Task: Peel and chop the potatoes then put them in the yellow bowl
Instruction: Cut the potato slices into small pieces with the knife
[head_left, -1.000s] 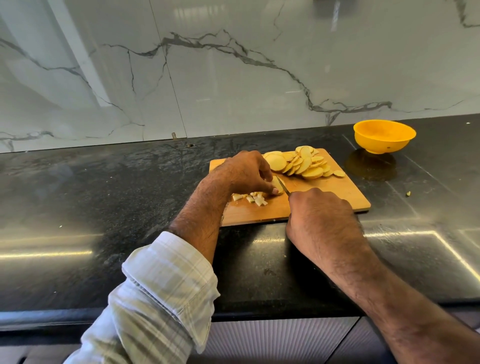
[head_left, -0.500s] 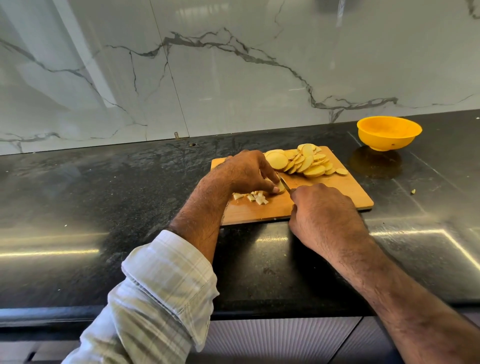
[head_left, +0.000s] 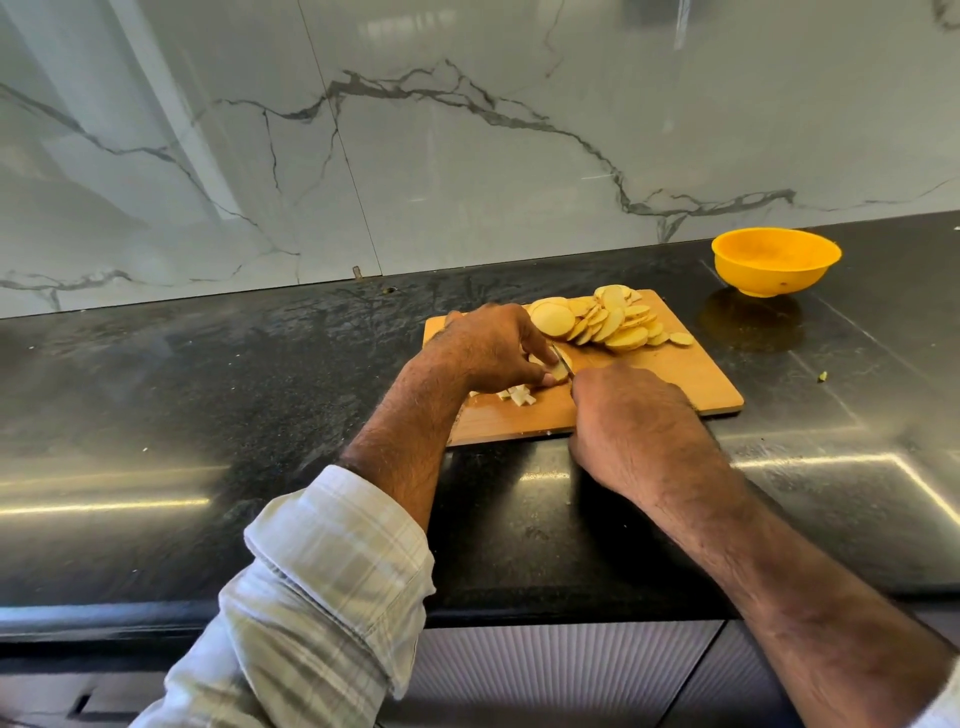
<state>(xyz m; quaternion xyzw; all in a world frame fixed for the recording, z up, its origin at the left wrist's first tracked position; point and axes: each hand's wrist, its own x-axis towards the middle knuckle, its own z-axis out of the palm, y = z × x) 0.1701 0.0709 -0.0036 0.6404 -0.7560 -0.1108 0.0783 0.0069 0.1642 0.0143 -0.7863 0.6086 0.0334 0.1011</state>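
Observation:
A wooden cutting board (head_left: 691, 382) lies on the black counter. A pile of round potato slices (head_left: 605, 319) covers its far side. My left hand (head_left: 493, 348) pins a small stack of slices (head_left: 560, 370) to the board with curled fingertips. My right hand (head_left: 631, 415) grips a knife whose handle is hidden; only a short bit of blade (head_left: 563, 360) shows against that stack. Small chopped pieces (head_left: 517, 396) lie under my left hand. The yellow bowl (head_left: 776, 260) stands to the far right of the board and looks empty.
The black counter (head_left: 208, 395) runs to a marble wall behind. A small green scrap (head_left: 822, 375) lies on the counter right of the board. The counter's front edge (head_left: 519, 616) is close to my forearms, with cabinet fronts below.
The knife blade has shifted slightly forward and left against the held slices. My right hand has moved a little toward the board. The left hand keeps its hold.

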